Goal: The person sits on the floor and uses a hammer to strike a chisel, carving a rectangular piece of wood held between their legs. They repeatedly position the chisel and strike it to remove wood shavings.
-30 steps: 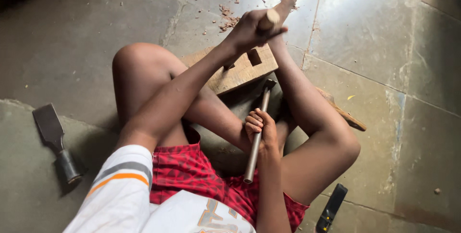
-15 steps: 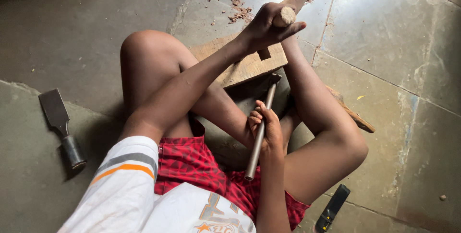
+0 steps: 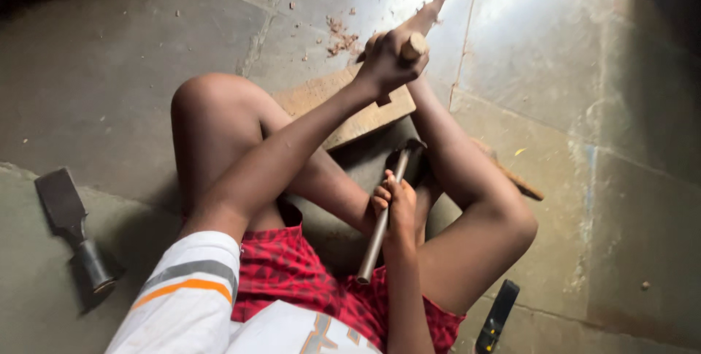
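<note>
both hands are closed on tools: the left hand [image 3: 391, 62] is wrapping tightly around the wooden handle [image 3: 413, 46] of a chisel, holding it upright over the wooden block [image 3: 343, 109], while the right hand [image 3: 394, 204] is gripping the metal shaft of a hammer [image 3: 383, 215] low between the legs, its head [image 3: 412, 148] hanging just short of the block and well below the chisel's top. the block is lying on the stone floor [image 3: 584, 106], wedged between the knees and partly under the right leg, with the foot [image 3: 431, 14] stretching past it. the chisel's blade is hidden behind the fist, so i cannot tell how deep it is sitting or whether it is touching the wood

as a judgement, the cutting is under way but not far along: only a small scatter of wood chips [image 3: 342, 36] is lying on the floor beyond the block, and the block's visible face is looking mostly whole, its cut area hidden by the hand. more chopping seems to be left. a wide chisel with a dark handle [image 3: 73, 230] is lying unused on the floor to the left, and another dark-handled tool [image 3: 498, 317] is resting by the right thigh. a wooden stick [image 3: 515, 175] is poking out from under the right leg
</note>
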